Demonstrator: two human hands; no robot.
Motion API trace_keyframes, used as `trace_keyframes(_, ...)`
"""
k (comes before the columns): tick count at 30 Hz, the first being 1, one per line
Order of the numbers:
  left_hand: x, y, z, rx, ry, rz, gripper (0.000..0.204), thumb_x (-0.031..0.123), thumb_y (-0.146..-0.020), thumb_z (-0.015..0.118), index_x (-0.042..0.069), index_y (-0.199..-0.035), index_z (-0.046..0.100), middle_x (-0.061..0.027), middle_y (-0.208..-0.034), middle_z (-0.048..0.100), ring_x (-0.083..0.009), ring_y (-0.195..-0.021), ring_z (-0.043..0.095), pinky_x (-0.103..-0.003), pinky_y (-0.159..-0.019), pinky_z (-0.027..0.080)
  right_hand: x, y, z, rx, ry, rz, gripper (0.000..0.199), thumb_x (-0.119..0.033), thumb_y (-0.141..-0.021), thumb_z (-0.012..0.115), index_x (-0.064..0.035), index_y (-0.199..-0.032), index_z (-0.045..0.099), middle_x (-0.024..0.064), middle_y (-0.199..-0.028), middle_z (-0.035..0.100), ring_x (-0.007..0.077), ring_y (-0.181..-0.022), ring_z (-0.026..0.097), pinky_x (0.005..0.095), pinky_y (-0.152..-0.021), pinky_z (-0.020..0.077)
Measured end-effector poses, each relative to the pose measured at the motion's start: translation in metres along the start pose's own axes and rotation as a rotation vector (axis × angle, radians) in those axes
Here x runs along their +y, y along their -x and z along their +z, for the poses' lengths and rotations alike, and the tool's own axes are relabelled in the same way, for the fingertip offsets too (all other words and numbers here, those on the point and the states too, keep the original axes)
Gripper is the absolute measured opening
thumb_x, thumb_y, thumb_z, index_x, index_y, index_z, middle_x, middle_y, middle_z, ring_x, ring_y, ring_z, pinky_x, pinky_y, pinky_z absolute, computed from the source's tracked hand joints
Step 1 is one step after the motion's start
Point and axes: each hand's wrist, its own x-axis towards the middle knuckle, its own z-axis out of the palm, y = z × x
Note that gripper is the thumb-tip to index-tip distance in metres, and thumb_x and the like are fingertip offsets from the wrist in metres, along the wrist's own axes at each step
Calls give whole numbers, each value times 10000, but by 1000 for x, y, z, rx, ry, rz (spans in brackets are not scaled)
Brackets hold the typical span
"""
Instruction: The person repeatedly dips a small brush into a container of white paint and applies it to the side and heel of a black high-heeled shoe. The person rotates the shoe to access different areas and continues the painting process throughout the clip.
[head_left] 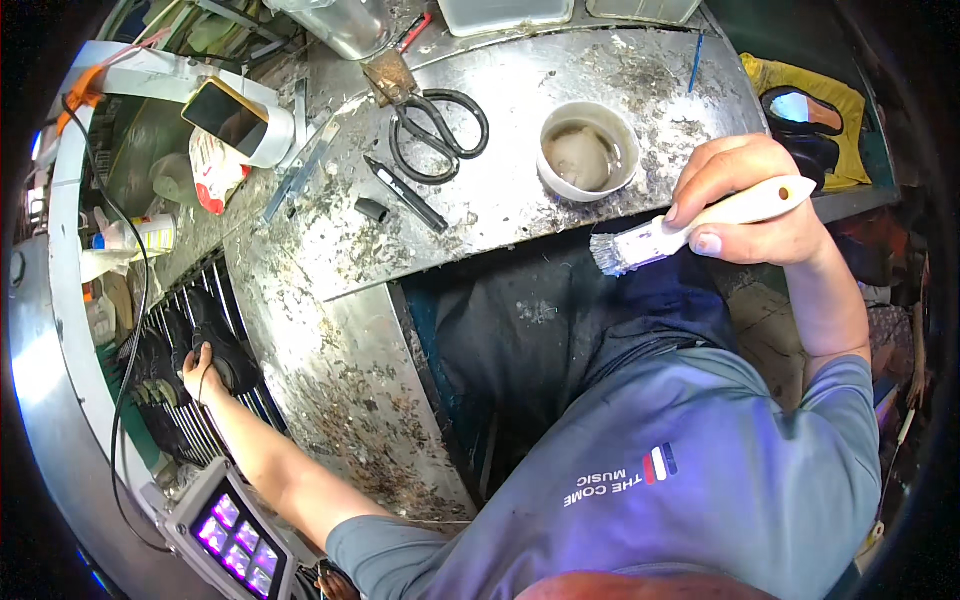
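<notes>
In my right hand (pixel 745 200) is a flat paintbrush (pixel 735 207) with a pale handle, its fingers closed around it. The wet-looking bristles point left, over my dark-trousered lap and just off the bench edge. A white tub (pixel 547 165) with a cloudy, whitish substance inside stands on the bench, left of that hand. Far to the left, my left hand (pixel 203 375) reaches down to a rack of metal rods (pixel 235 300). Its fingers are closed on the edge of a black shoe (pixel 222 345); part of the grip is hidden.
Black-handled scissors (pixel 440 135), an uncapped black marker (pixel 408 195) and its cap (pixel 371 209) lie on the stained metal bench (pixel 330 350). A phone (pixel 225 117) leans on a white holder. A lamp with purple lights (pixel 235 540) stands lower left. Yellow plastic (pixel 850 110) lies at right.
</notes>
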Motion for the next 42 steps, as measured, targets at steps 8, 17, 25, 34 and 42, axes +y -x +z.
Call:
trace_keyframes(8, 88, 80, 8, 178, -221, 215, 639, 420, -828, 787, -27, -1265, 653, -202, -1197, 698, -342, -1048, 668, -410, -944, 515, 10, 30, 6, 141, -52, 0, 223, -106, -822, 792, -19, -1025, 761, 110, -942, 755, 236, -857, 714, 343, -768, 556)
trace_keyframes(17, 153, 323, -44, -99, -8, 445, 431, 115, -941, 685, -87, -1305, 575, -196, -1362, 590, -298, -1254, 557, -383, -1103, 407, 92, 143, -94, 613, 513, 166, 267, -209, -980, 653, -115, -1229, 677, 50, -911, 743, 119, -825, 726, 275, -659, 548)
trace_keyframes(25, 206, 470, -69, -156, -206, 590, 354, 167, -902, 699, -15, -1201, 654, -182, -1391, 567, -382, -1282, 532, -456, -1061, 435, 196, 262, -243, 294, 1549, 716, 896, -130, -629, 871, -129, -1425, 460, 127, -1346, 580, 317, -1312, 515, 432, -1107, 395)
trace_keyframes(34, 259, 519, -72, -164, -160, 697, 335, 150, -826, 728, 21, -1131, 677, -188, -1352, 579, -397, -1257, 530, -491, -1066, 411, 226, 280, -291, 155, 1389, 815, 1023, -96, -496, 933, -126, -1401, 457, 117, -1308, 616, 314, -1249, 571, 487, -1101, 410)
trace_keyframes(42, 300, 542, -74, -239, 104, 695, 355, 119, -793, 763, 2, -1117, 679, -175, -1331, 602, -384, -1214, 566, -460, -1036, 450, 129, 268, -258, 929, 871, 494, 928, -230, -637, 925, -116, -1435, 466, 183, -1324, 618, 333, -1244, 597, 386, -1038, 468)
